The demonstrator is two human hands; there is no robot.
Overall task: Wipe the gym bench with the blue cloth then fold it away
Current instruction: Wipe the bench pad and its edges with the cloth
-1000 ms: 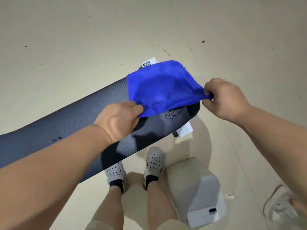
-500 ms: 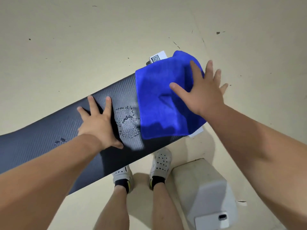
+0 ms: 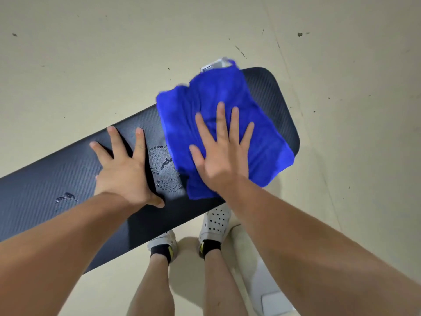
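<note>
The dark padded gym bench runs from the lower left to the upper right. A blue cloth lies spread over its right part, slightly rumpled at the far edge. My right hand presses flat on the cloth with fingers spread. My left hand rests flat on the bare bench pad just left of the cloth, fingers spread. Between the two hands sits a patch of water droplets. A smaller wet spot shows further left on the pad.
The bench stands on a beige floor. My feet in white perforated shoes stand close to the bench's near edge. A white block-shaped object sits on the floor at my right foot. A white tag peeks out behind the cloth.
The cloth was held up by both hands, then laid on the bench. My right hand has slid with it leftward toward the droplets, uncovering the bench's right end. My left hand stays flat.
</note>
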